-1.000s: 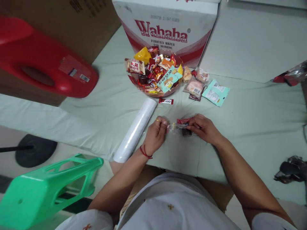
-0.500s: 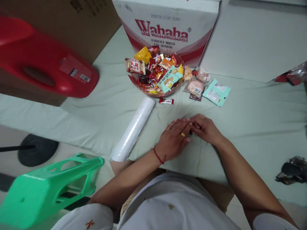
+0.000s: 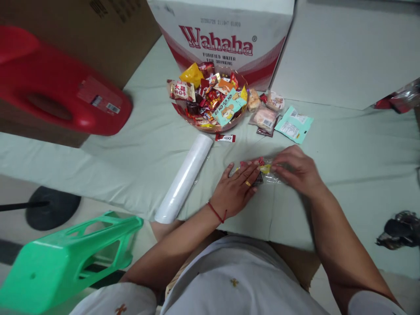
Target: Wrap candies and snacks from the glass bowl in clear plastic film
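Note:
My left hand (image 3: 235, 187) lies flat, fingers stretched out, on a clear plastic bag (image 3: 274, 178) with red, yellow and dark wrapped sweets in it. Much of the bag is hidden under that palm. Thumb and fingers of my right hand (image 3: 300, 169) pinch the bag's right end, close to the cloth. To the left rests a white roll of plastic bags or film (image 3: 184, 179). Beyond my hands stands a clear bowl (image 3: 215, 128) heaped with wrapped sweets, and a small red-and-white packet (image 3: 225, 138) lies in front of it.
Right of the bowl are a pink snack packet (image 3: 265, 119) and a mint-green packet (image 3: 294, 124). A Wahaha carton (image 3: 223, 26) stands behind. On the left are a red jug (image 3: 65, 92) and, lower, a green stool (image 3: 46, 267). Dark keys or similar (image 3: 398, 231) lie far right.
My right hand has moved right, away from the left, drawing out the bag's end. More of the bag and sweets now shows. My left hand stays nearly in place.

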The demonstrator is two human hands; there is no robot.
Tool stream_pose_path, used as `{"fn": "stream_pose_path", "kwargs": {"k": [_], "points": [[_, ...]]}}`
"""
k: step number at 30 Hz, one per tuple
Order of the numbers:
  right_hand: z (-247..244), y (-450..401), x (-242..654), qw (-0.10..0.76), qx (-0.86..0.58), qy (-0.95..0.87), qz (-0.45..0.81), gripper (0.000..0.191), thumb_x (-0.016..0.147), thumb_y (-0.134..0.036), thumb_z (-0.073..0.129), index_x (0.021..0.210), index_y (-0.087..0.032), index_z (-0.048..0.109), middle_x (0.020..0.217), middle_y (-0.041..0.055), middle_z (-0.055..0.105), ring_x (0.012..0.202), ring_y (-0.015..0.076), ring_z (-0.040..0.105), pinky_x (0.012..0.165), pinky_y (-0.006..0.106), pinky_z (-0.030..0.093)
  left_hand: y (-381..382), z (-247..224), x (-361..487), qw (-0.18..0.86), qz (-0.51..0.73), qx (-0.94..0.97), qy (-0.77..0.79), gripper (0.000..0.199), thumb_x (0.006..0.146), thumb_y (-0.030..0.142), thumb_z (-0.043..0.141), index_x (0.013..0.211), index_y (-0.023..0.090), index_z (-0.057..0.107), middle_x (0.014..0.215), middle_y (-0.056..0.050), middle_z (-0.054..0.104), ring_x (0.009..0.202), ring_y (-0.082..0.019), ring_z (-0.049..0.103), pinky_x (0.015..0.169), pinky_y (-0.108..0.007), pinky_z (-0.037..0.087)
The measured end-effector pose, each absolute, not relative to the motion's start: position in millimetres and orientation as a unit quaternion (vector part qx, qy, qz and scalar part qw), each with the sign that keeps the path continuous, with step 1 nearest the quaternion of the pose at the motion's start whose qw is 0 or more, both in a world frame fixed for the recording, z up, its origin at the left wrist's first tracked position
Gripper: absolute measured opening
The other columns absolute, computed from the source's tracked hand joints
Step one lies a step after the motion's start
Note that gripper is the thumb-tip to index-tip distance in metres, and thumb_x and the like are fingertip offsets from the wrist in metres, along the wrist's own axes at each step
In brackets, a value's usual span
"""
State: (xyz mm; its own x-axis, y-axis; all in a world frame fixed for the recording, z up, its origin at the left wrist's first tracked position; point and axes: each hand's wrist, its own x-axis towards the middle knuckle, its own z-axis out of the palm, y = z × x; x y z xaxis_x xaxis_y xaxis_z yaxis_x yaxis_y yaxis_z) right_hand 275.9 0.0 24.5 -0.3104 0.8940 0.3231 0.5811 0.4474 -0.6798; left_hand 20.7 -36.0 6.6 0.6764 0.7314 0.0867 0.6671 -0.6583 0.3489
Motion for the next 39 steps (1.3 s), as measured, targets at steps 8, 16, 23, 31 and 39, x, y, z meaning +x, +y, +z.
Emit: {"fn": "stream_pose_path", "kwargs": {"k": [8, 16, 23, 31, 39], "points": [[15, 5, 281, 0.371, -0.520, -0.741, 0.207, 0.017, 0.097, -0.033, 0.064, 0.104, -0.025, 0.076, 0.095, 0.0064, 0.071, 0.092, 0.0231, 0.062, 0.087, 0.042, 0.049, -30, 8, 17, 0.261, 0.294, 0.840, 0.374, 0.036, 0.105, 0.029, 0.046, 0.137, 0.023, 0.061, 0.146, -0.008, 0.064, 0.144, -0.023, 0.050, 0.121, -0.050, 0.035], [14, 5, 269, 0.257, -0.497, -0.802, 0.209, 0.018, 0.098, -0.031, 0.060, 0.103, -0.022, 0.076, 0.090, 0.0081, 0.071, 0.090, 0.0248, 0.058, 0.087, 0.045, 0.044, -14, 16, 28, 0.282, 0.329, 0.792, 0.429, 0.046, 0.096, 0.034, 0.062, 0.139, 0.019, 0.058, 0.144, -0.012, 0.063, 0.144, -0.030, 0.047, 0.121, -0.052, 0.034], [23, -2, 296, 0.287, -0.539, -0.767, 0.198, 0.020, 0.100, -0.033, 0.057, 0.103, -0.024, 0.074, 0.094, 0.0072, 0.071, 0.093, 0.0249, 0.060, 0.090, 0.043, 0.046, -11, 16, 45, 0.296, 0.216, 0.815, 0.449, 0.035, 0.094, 0.027, 0.063, 0.128, 0.025, 0.069, 0.134, -0.006, 0.071, 0.123, -0.026, 0.062, 0.105, -0.045, 0.043], [25, -7, 294, 0.206, -0.481, -0.817, 0.242, 0.022, 0.091, -0.039, 0.072, 0.107, -0.023, 0.072, 0.108, 0.0106, 0.068, 0.121, 0.0330, 0.053, 0.103, 0.050, 0.040, -14, 22, 50, 0.285, 0.198, 0.791, 0.504, 0.041, 0.095, 0.028, 0.064, 0.136, 0.025, 0.064, 0.123, -0.006, 0.071, 0.117, -0.026, 0.062, 0.100, -0.043, 0.043], [35, -17, 284, 0.230, -0.589, -0.671, 0.388, 0.026, 0.096, -0.047, 0.062, 0.101, -0.022, 0.067, 0.086, 0.0027, 0.065, 0.068, 0.0155, 0.055, 0.063, 0.031, 0.044, -2, 29, 59, 0.288, 0.117, 0.794, 0.523, 0.024, 0.092, 0.037, 0.068, 0.112, 0.026, 0.074, 0.101, -0.005, 0.058, 0.092, -0.022, 0.061, 0.081, -0.034, 0.049]]}}
